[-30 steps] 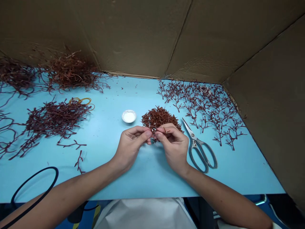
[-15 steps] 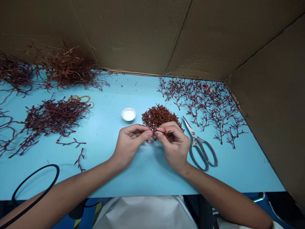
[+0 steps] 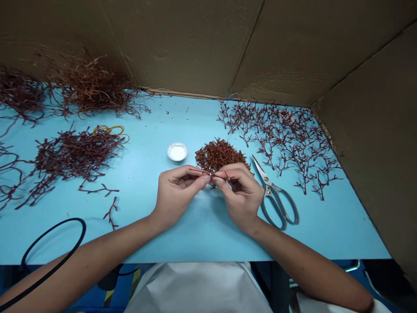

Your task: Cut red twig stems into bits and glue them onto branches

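Both my hands meet over the front of the table, fingertips pinched close together. My left hand (image 3: pixel 180 191) and my right hand (image 3: pixel 241 193) grip small reddish-brown twig pieces (image 3: pixel 211 174) between thumb and forefinger, with pale white spots showing at the joint. Much of what they hold is hidden by the fingers. Just behind the hands lies a heap of short brown twig pieces (image 3: pixel 221 153). A small white dish (image 3: pixel 177 151) with white stuff in it stands left of the heap. Scissors (image 3: pixel 272 191) with grey handles lie part-open beside my right hand.
Branched twigs (image 3: pixel 286 139) are spread over the back right. Tangled bundles of brown stems (image 3: pixel 94 87) and a pile of branched twigs (image 3: pixel 78 152) lie at left, near yellow rubber bands (image 3: pixel 114 130). A black cable loop (image 3: pixel 52 261) crosses my left forearm. Cardboard walls (image 3: pixel 182 48) enclose the table.
The view has shifted slightly, so the table things sit a little higher. My fingertips stay together on the twig pieces, with only a slight shift of the fingers.
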Motion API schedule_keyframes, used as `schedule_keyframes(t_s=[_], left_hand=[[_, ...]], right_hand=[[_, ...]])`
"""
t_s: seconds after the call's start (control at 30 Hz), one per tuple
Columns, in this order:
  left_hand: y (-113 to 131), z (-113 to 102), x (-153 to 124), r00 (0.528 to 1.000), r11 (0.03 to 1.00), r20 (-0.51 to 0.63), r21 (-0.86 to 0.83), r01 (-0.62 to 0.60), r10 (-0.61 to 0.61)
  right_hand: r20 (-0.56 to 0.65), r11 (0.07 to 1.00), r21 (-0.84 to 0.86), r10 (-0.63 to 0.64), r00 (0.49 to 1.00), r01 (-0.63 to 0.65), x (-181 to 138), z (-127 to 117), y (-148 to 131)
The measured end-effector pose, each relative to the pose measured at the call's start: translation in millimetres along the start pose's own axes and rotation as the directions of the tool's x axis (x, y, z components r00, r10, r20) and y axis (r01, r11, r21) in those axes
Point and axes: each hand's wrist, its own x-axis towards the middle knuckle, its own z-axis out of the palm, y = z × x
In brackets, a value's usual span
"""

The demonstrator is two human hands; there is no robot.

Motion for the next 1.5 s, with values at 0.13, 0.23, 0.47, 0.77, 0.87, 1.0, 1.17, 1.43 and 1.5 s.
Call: schedule_keyframes(t_s=[0.13, 0.23, 0.47, 0.77, 0.87, 1.0, 1.17, 1.43, 1.5], left_hand=[[-2, -1, -1, 0.999, 0.999, 0.009, 0.013, -0.040, 0.040], [-4, -1, -1, 0.998, 0.998, 0.016, 0.010, -0.058, 0.058], [-6, -2, -3, 0.998, 0.998, 0.005, 0.015, -0.066, 0.066], [-6, -6, 6, 0.992, 0.992, 0.088, -0.075, 0.103, -0.096], [-5, -9, 8, 0.989, 0.991, 0.102, -0.072, 0.114, -0.106], [-3, -13, 8, 0.985, 0.994, 0.147, -0.042, 0.101, -0.094], [-2, -13, 8, 0.990, 0.999, 0.136, 0.030, 0.020, -0.024], [-3, -11, 3, 0.996, 0.993, 0.062, 0.095, -0.068, 0.062], [-4, -12, 1, 0.994, 0.985, 0.056, 0.141, -0.096, 0.089]], right_hand=[[0.000, 0.999, -0.009, -0.041, 0.999, 0.041, 0, 0, 0], [0.003, 0.999, -0.019, -0.041, 0.999, 0.041, 0, 0, 0], [0.009, 0.999, 0.007, -0.038, 0.999, 0.038, -1, 0, 2], [0.028, 0.991, 0.090, 0.095, 0.995, -0.097, 8, -5, 2], [0.047, 0.981, 0.136, 0.133, 0.990, -0.139, 9, -6, 3], [0.068, 0.980, 0.138, 0.137, 0.988, -0.145, 11, -8, 5], [0.095, 0.995, 0.079, 0.052, 0.994, -0.059, 13, -11, 4], [0.107, 0.995, 0.066, 0.062, 0.992, -0.069, 6, -8, 6], [0.108, 0.994, 0.060, 0.085, 0.991, -0.092, 5, -8, 6]])
